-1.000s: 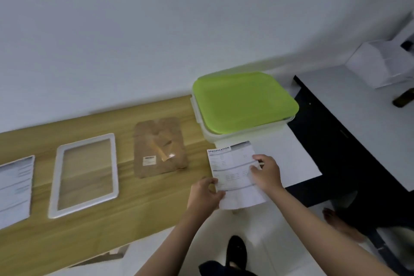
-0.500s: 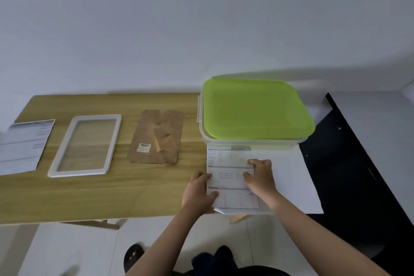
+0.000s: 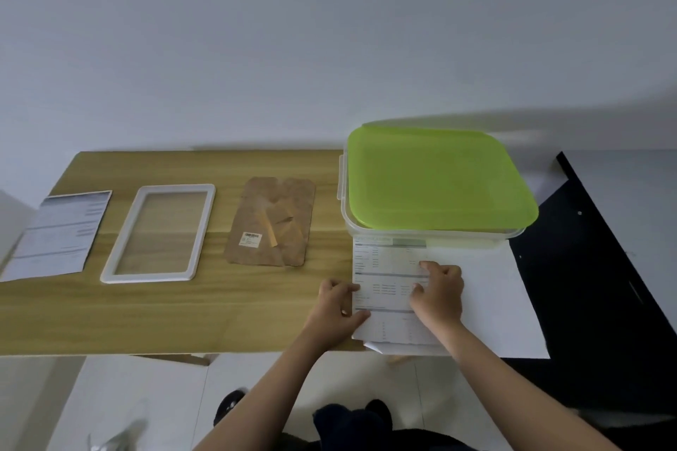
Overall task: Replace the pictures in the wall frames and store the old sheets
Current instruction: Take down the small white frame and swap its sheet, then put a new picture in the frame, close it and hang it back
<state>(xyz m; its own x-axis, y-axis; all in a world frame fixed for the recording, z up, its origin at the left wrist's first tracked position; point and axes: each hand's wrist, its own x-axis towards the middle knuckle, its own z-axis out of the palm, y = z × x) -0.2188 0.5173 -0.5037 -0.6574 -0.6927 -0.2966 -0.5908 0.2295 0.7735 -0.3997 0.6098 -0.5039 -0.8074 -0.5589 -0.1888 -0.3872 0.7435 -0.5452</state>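
Against the pale wall, a wooden table runs across the view, its near edge straight and its left end cut off short of the wall corner, with a wide strip of bare wood along the front. At its right end sits a clear storage box under a green lid, the lid closed and overhanging the box's right side. A white board lies in front of the box, reaching the table's near edge and meeting a dark surface on the right. Left of the box, well apart from each other, lie a brown backing board, a white empty frame and a printed sheet at the far left, its corner over the table's end. Just before the box, a printed sheet lies flat, its top edge touching the box wall, with another paper's corner showing beneath its lower edge. The left hand pinches the sheet's left edge with thumb and curled fingers; the right hand rests on its right half, fingers curled down onto the paper.
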